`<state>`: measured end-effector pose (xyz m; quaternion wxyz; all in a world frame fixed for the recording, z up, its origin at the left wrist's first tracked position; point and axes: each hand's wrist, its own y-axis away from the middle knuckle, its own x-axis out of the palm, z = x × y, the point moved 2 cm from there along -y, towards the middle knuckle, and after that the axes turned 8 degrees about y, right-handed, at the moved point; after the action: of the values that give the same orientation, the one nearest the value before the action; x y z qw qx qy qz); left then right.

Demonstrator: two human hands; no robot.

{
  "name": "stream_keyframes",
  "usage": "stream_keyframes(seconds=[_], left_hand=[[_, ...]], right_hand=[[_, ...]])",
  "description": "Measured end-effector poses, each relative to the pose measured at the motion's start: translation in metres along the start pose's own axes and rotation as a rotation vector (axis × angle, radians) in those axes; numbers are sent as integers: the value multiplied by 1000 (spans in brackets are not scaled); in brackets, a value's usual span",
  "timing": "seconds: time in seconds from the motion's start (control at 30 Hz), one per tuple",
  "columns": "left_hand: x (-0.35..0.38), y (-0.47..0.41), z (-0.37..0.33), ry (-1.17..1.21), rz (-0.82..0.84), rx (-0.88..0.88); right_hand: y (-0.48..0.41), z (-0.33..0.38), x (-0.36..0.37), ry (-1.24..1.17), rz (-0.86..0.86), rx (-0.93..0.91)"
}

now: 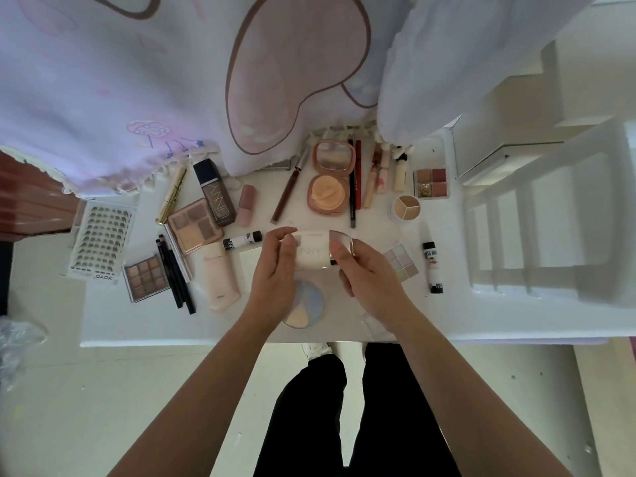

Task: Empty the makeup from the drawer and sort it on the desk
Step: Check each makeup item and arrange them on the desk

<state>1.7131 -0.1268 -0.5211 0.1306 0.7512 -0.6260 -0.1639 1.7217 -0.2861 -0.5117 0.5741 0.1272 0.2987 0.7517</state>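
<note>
Centre of desk [113, 325], near side: white case [311, 253] held just above it | left hand [275, 273] pinched its left edge, right hand [370, 280] gripped its clear right end | done, seemingly: palettes [147, 277] left, open powder compact [328, 180] far centre, tubes [378, 173] far right | left: set this case down; drawer out of view, contents unknown.

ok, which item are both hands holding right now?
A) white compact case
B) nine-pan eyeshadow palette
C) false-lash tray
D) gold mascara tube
A: the left hand and the right hand both grip the white compact case, holding it between them over the desk.
</note>
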Motion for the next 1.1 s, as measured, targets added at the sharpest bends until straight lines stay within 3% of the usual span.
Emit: stream_keyframes(seconds=[0.17,0.33,0.43,0.53,0.63,0.7,0.83,0.9,0.93,0.97,1.03,1.1], left_hand=[[18,10,-13,123,-28,-117],[26,9,-5,101,5,-31],[29,7,-8,122,-81,-86],[34,5,-14,264,-125,-378],[34,5,-20,304,-114,-497],[33,1,-20,205,-134,-334],[33,2,-26,-10,-109,125],[36,4,-29,-135,-90,223],[36,3,-29,-157,-111,204],[36,1,-28,-105,-147,120],[34,-6,-24,93,-209,-100],[29,-9,-23,127,-244,-161]], right_hand=[[7,-3,1,-134,-19,59],[6,-1,0,-105,-165,83],[2,-7,6,208,-335,-130],[5,-6,2,580,-517,-504],[0,-6,-9,725,-534,-777],[1,0,-11,589,-408,-644],[-3,14,-12,195,-17,112],[-11,8,-15,-98,49,271],[-12,8,-15,-165,42,236],[-12,7,-15,-86,13,95],[-9,4,-14,322,-61,-247],[-8,2,-14,386,-60,-391]])
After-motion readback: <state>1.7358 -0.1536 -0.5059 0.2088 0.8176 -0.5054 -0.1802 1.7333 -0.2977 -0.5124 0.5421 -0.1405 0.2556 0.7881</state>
